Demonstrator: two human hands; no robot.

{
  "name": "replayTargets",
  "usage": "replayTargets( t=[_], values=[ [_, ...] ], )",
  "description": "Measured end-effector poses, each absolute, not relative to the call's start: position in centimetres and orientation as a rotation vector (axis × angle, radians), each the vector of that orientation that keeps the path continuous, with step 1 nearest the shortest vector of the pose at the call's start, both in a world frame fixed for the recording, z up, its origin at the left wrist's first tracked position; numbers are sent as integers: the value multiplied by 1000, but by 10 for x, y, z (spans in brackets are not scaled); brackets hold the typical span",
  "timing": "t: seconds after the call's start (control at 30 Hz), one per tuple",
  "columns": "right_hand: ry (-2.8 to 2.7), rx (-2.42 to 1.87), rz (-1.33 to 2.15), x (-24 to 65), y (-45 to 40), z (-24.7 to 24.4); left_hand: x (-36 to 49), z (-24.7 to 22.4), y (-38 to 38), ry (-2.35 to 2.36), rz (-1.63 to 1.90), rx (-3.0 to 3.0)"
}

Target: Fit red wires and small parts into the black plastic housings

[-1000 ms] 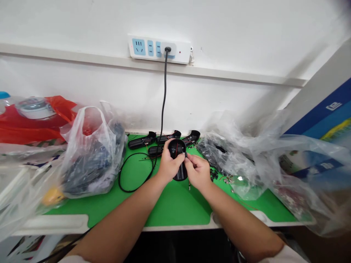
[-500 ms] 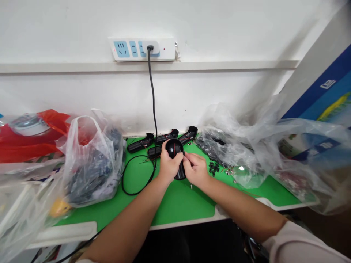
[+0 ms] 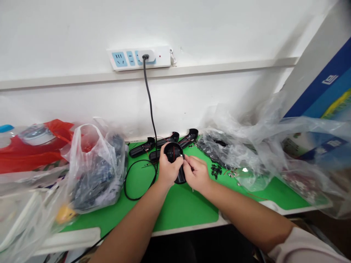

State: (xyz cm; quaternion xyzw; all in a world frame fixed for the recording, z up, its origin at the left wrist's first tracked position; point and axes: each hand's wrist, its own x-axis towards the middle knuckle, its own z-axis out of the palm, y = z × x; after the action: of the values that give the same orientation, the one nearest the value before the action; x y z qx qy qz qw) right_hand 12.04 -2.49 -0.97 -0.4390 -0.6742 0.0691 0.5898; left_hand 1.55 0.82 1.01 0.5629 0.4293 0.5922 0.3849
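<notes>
My left hand (image 3: pixel 169 170) grips a black round plastic housing (image 3: pixel 173 151) from below, with a thin red wire running across its dark open end. My right hand (image 3: pixel 196 174) pinches at the housing's rim, and whatever lies between those fingertips is too small to tell. The lower body of the housing shows between my hands. Behind them lie several long black plastic parts (image 3: pixel 142 148) with thin wires. A coil of black cable (image 3: pixel 137 186) rests on the green mat (image 3: pixel 186 210) to the left of my left wrist.
Bulging plastic bags of black parts (image 3: pixel 93 171) (image 3: pixel 227 153) crowd both sides of the mat. Small black pieces (image 3: pixel 216 171) lie near the right bag. A black cord rises to a wall power strip (image 3: pixel 138 57). The mat's front edge runs below my forearms.
The view has shifted, with the bench lower in the frame. My hands stay together on the housing, which has turned slightly to show more of its open end.
</notes>
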Motion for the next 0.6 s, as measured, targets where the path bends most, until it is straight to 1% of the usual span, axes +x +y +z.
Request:
replayTargets(
  t=[0.23,0.6],
  values=[
    [-1602,-1035,167,120,-26,-12,14,10,11,1171,1546,1565],
    [-1583,-1066,151,118,-23,-16,16,7,10,1175,1550,1496]
  ],
)
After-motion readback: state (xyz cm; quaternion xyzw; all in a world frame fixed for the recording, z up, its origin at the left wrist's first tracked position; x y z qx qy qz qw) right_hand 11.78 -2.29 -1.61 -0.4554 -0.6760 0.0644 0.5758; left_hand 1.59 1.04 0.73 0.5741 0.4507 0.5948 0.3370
